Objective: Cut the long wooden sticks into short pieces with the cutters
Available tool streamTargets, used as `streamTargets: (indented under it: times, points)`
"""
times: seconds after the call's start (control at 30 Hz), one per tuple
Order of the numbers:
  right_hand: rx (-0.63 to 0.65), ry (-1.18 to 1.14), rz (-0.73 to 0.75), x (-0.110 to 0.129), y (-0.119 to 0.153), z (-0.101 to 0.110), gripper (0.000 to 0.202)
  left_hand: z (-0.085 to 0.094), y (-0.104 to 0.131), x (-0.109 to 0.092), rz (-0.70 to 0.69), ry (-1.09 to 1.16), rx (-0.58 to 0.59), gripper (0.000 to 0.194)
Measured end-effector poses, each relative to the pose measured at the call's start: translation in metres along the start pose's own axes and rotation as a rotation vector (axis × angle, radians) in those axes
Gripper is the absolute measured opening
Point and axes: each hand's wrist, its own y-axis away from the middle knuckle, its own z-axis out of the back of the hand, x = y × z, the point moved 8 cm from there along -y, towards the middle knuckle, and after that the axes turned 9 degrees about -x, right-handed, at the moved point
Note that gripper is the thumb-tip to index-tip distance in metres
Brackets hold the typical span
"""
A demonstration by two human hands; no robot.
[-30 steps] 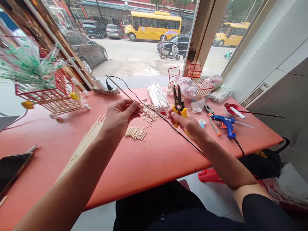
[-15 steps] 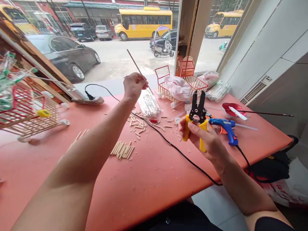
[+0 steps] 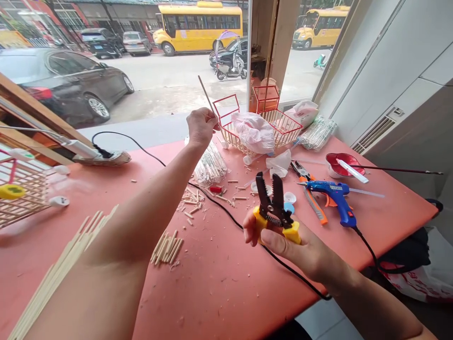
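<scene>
My left hand [image 3: 202, 126] is closed on a thin wooden stick [image 3: 205, 92], pinched near its lower part and held tilted above the table. In my right hand [image 3: 286, 245] are wire strippers [image 3: 274, 208] with yellow handles and black jaws spread apart, a spring between them. Short cut sticks [image 3: 167, 247] lie in a row below my left forearm. More cut pieces [image 3: 193, 200] and shavings are scattered behind them. A clear-wrapped bundle of white sticks [image 3: 211, 163] lies under my left hand. Long sticks [image 3: 67, 259] rest partly beneath my left forearm.
A blue glue gun [image 3: 332, 191], orange-handled pliers [image 3: 311, 189] and a red bowl [image 3: 336, 165] lie at the right. Miniature stick carts [image 3: 283, 126] stand at the back, another cart [image 3: 26, 193] at the left. A black cable [image 3: 230, 215] crosses the pink table [image 3: 208, 293].
The view has shifted. My right hand has lowered with the wire strippers and moved left, away from the glue gun. My left hand still holds the stick, now more upright.
</scene>
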Motion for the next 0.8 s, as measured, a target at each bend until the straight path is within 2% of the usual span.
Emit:
streamTargets:
  times: [0.2, 0.4, 0.8]
  points:
    - [0.014, 0.031, -0.019, -0.005, 0.001, -0.002, 0.039, -0.002, 0.005, -0.004, 0.027, -0.024, -0.021, 0.023]
    - [0.001, 0.032, -0.016, -0.004, 0.002, -0.003, 0.039, -0.005, 0.008, 0.004, 0.095, 0.073, -0.081, 0.014]
    - [0.014, 0.025, -0.027, -0.002, 0.004, -0.005, 0.034, -0.005, 0.003, 0.006, 0.106, 0.025, -0.072, 0.015]
